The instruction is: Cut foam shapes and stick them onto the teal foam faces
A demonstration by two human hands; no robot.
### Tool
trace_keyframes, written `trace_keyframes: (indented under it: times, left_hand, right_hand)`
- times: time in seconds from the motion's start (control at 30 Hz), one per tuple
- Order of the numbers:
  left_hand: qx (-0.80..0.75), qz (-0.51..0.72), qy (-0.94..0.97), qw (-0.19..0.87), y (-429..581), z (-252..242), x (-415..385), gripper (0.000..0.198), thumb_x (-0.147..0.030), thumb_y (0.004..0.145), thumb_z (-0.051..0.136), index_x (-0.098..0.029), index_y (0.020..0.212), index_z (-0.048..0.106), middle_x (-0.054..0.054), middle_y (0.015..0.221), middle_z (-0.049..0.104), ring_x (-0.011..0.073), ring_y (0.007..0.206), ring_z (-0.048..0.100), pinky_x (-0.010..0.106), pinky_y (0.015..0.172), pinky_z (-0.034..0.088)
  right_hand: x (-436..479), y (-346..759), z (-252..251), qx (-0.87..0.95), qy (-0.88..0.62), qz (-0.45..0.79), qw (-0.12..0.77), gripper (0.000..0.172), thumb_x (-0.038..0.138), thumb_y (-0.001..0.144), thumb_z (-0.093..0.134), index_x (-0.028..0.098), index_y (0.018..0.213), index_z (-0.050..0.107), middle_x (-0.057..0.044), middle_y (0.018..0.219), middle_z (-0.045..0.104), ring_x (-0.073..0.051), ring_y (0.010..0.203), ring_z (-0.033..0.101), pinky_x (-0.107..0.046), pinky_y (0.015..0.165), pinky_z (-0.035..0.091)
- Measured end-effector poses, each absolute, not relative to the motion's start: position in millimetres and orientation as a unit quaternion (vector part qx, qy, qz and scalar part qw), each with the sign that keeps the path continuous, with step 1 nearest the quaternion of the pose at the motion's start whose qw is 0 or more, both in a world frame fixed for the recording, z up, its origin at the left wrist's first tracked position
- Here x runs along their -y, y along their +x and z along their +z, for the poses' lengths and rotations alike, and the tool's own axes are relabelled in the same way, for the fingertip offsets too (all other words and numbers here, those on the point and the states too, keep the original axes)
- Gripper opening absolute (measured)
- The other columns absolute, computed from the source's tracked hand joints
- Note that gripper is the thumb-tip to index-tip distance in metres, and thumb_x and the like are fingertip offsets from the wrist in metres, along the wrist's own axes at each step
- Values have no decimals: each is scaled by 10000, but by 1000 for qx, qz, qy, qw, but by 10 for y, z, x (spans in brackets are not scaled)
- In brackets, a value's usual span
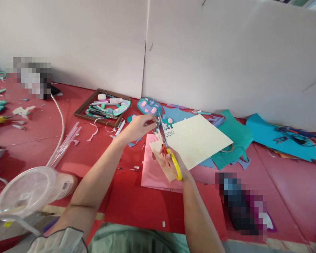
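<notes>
My right hand (175, 158) grips a pair of scissors (177, 167) with yellow and orange-red handles, blades pointing up and away from me. Beside the blade tips, the fingers of my left hand (140, 127) are pinched together on something small that I cannot make out. Under the scissors lies a cream sheet (197, 140) with small ovals drawn near its left corner. Part of a folded pink sheet (150, 172) shows beneath it. Just beyond my left hand are decorated blue foam cut-outs (149, 106) with pink spots.
A brown frame tray (81, 109) holds pens and foam pieces. Teal foam (235, 133) and a blue sheet (268, 137) with a corded tool (297, 133) lie at right. A clear plastic tub (26, 191) stands at front left. A white board (216, 59) rises behind the table.
</notes>
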State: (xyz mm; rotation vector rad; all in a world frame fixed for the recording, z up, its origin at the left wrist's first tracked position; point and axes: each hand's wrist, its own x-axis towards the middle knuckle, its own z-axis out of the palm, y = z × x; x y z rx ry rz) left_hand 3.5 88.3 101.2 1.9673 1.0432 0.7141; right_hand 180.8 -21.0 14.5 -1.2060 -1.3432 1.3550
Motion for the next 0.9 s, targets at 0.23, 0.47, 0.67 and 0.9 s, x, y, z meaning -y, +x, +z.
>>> trace_keyframes:
  times: [0.23,0.47,0.67,0.9]
  left_hand:
    - [-409,287,770,396,40,1008,-884,170,-309,798,493,-166,770,581,-14,724,637,117,680,588,211,663,476]
    - [-403,297,768,399,44,991,-897,152,-287,794,494,-165,738,566,-15,723,634,112,675,579,210,664,475]
    - [-396,299,776,389,30,957,-926,160,-290,803,492,-164,727,557,-12,735,628,112,688,574,215,680,466]
    - [-387,310,782,379,-21,933,-963,167,-298,809,488,-168,719,543,-16,714,619,110,685,574,213,686,459]
  right_hand:
    - [209,1800,115,516,-486,554,436,381,573,814,552,193,843,530,-4,730,601,-103,543,469,-248,507,345]
    - [187,1795,109,489,-496,566,440,296,480,788,587,191,790,522,9,690,581,-92,525,446,-234,484,328]
    - [187,1784,120,443,-503,601,436,304,482,760,609,197,749,503,27,601,537,-96,516,465,-221,467,318]
    - [187,1771,165,411,-530,600,436,376,537,699,667,201,715,499,44,547,466,-93,494,450,-205,411,250]
